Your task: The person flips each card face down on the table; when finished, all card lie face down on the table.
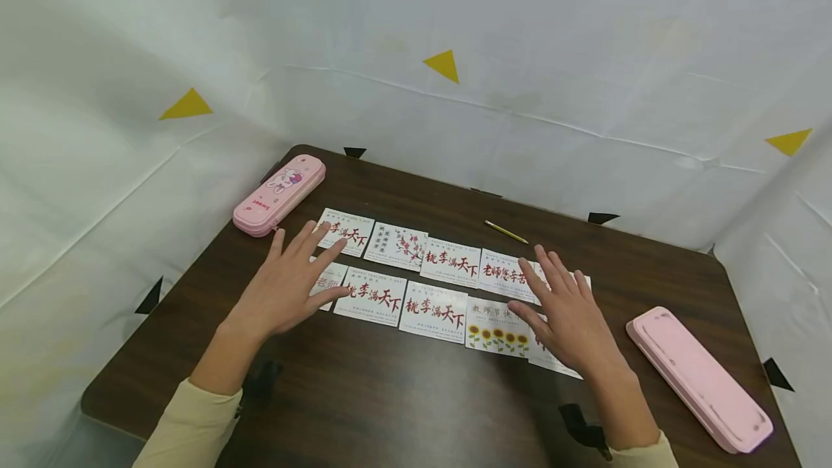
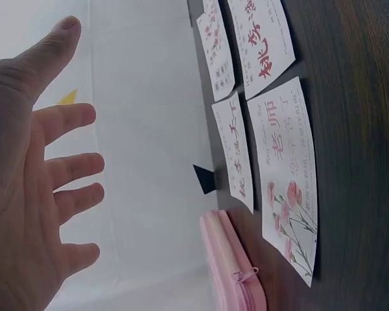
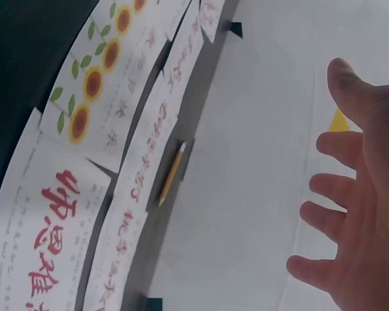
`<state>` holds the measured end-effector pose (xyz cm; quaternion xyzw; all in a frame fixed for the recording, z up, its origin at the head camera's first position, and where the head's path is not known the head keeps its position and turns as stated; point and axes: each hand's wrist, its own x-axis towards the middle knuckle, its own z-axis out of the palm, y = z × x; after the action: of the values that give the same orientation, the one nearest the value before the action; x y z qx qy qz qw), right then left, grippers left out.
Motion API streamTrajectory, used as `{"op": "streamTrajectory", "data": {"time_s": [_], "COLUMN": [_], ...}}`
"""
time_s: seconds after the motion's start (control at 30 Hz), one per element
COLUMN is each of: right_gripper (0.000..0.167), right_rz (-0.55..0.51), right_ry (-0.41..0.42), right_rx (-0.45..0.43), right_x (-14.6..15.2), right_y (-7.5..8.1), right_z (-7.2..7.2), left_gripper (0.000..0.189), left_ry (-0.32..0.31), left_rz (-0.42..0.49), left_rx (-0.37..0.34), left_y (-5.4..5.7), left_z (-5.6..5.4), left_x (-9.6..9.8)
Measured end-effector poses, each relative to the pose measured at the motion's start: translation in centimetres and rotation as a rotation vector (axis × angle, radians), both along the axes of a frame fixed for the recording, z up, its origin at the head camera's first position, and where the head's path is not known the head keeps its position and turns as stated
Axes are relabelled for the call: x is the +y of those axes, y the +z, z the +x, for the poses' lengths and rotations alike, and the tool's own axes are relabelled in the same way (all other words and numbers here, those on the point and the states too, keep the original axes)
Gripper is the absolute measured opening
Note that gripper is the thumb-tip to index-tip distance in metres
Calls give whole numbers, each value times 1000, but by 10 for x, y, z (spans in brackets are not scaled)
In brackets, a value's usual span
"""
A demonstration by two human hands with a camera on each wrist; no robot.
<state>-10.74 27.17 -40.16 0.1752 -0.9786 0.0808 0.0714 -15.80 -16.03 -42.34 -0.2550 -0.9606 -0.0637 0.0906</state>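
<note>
Two rows of white greeting cards with printed characters lie on the dark table. My left hand [image 1: 284, 286] is held over the left end of the rows, fingers spread, holding nothing. Under it in the head view lies a card with pink flowers [image 2: 286, 175], partly hidden there but plain in the left wrist view. My right hand [image 1: 572, 309] hovers over the right end, fingers spread and nothing in them. Near its thumb is a sunflower card [image 1: 497, 327]; a card with red characters [image 3: 48, 220] beside that one is partly covered by the hand in the head view.
A pink pencil case [image 1: 279, 195] with a cartoon print lies at the back left. A second pink case [image 1: 698, 379] lies at the right edge. Behind the back row is a yellow pencil [image 1: 506, 231]. White sheeting [image 1: 520, 42] with yellow triangles surrounds the table.
</note>
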Motion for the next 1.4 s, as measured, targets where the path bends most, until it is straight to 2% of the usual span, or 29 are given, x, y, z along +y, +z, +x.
{"op": "streamTrajectory", "data": {"time_s": [0.13,0.2,0.27,0.37,0.5,0.67,0.8,0.93,1.13,1.3,1.4], "right_gripper": [72,70,65,54,39,38,42,45,49,50,52], "right_rz": [-39,-97,-195,-406,-727,-1072,-1295,-1478,-1612,-1627,-1602], "right_ry": [3,2,8,25,47,36,14,-25,-17,-31,-39], "right_rx": [36,42,34,-20,-167,-472,-689,-832,-927,-932,-924], "right_x": [-7,-14,-23,-42,-74,-120,-154,-182,-207,-219,-223], "right_y": [2,2,1,-1,-11,-29,-46,-59,-73,-75,-73], "right_z": [-1,-2,-4,-9,-24,-49,-69,-85,-104,-112,-115], "left_gripper": [81,79,78,74,67,58,56,55,55,57,56], "left_ry": [2,1,5,40,143,261,298,300,317,304,290], "left_rz": [44,84,129,202,310,390,404,402,411,412,400], "left_rx": [-32,-47,-53,-65,-126,-215,-251,-284,-305,-337,-350], "left_y": [0,-2,-5,-12,-23,-34,-40,-46,-52,-55,-57], "left_z": [-1,-3,-7,-14,-25,-43,-58,-71,-84,-89,-90], "left_x": [-3,-5,-7,-10,-14,-19,-20,-21,-23,-22,-21]}}
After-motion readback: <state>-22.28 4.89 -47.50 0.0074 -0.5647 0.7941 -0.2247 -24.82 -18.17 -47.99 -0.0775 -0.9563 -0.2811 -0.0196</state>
